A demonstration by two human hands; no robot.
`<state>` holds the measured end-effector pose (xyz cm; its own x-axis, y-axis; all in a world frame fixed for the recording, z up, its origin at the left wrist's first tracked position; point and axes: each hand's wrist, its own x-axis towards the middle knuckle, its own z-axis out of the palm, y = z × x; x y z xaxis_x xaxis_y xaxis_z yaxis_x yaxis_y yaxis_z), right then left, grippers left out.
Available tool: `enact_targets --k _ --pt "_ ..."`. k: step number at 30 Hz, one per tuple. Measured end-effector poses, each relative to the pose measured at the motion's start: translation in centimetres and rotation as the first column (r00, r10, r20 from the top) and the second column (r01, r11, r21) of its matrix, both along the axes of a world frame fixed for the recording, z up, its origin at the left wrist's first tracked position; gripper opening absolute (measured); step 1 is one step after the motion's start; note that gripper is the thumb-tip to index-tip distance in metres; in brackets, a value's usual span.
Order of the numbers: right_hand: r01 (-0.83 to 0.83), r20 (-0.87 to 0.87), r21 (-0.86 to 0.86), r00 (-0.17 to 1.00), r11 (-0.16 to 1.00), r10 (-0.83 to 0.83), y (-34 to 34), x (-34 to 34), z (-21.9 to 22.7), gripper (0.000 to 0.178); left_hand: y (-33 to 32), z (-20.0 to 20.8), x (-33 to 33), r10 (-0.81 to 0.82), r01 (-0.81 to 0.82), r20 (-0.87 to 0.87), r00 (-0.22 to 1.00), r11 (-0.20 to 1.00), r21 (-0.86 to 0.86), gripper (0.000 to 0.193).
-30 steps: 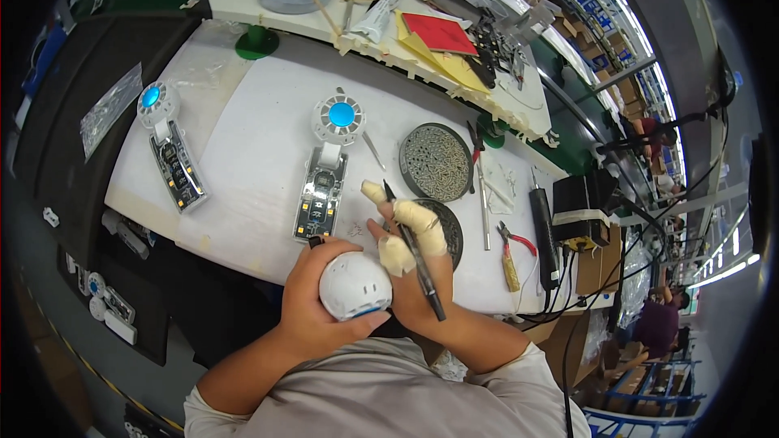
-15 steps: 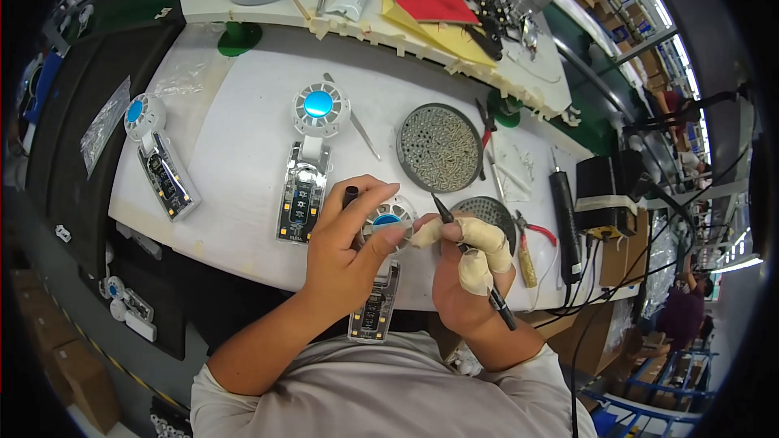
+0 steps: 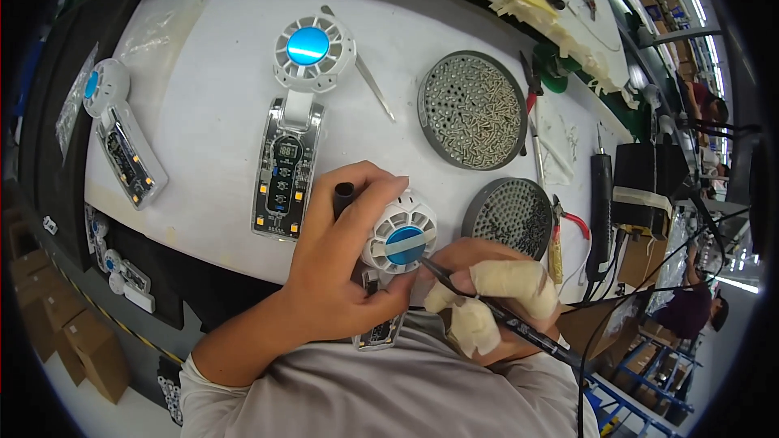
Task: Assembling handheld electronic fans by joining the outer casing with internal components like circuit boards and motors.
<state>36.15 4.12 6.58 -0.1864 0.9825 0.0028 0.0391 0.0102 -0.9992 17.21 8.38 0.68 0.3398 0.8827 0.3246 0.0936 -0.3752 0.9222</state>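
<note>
My left hand [image 3: 329, 247] is closed around a small handheld fan [image 3: 419, 215] with a round white slotted head and a blue centre disc. A pale band crosses the disc; I cannot tell whether it is tape or glare. A black pen cap [image 3: 344, 192] sticks up between the same hand's fingers. Beige-wrapped fingers of my right hand [image 3: 495, 292] grip a black marker pen [image 3: 519, 326], its tip at the disc's lower right edge. The fan's clear body with its circuit board [image 3: 380, 334] is partly hidden below my left hand.
A similar fan [image 3: 286, 164] lies ahead, and another fan [image 3: 123, 142] to the left. Right of centre are a dish of metal screws [image 3: 475, 109] and a dish of dark screws [image 3: 510, 217]. Beyond them lie pliers [image 3: 574, 223], an electric screwdriver [image 3: 600, 203] and tweezers [image 3: 375, 85].
The marker's tip has swung from pointing up beside the fan to the disc's edge. My right hand has come lower, and the view has moved closer to the table.
</note>
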Motion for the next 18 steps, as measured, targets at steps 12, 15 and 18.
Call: enact_targets --k 12,15,18 --pt "-0.123 0.164 0.384 0.984 0.915 0.064 1.5 -0.6 -1.4 0.031 0.5 0.3 0.1 -0.015 0.017 -0.043 0.999 0.998 0.053 0.077" --pt "-0.161 0.176 0.373 0.979 0.914 0.1 1.8 -0.4 -1.3 0.032 0.5 0.2 0.0 -0.011 0.013 -0.037 0.999 0.998 0.053 0.077" --pt "-0.197 0.175 0.353 0.974 0.915 0.143 1.9 -0.3 -1.2 0.032 0.6 0.4 -0.1 -0.018 0.02 -0.049 0.999 0.998 0.051 0.077"
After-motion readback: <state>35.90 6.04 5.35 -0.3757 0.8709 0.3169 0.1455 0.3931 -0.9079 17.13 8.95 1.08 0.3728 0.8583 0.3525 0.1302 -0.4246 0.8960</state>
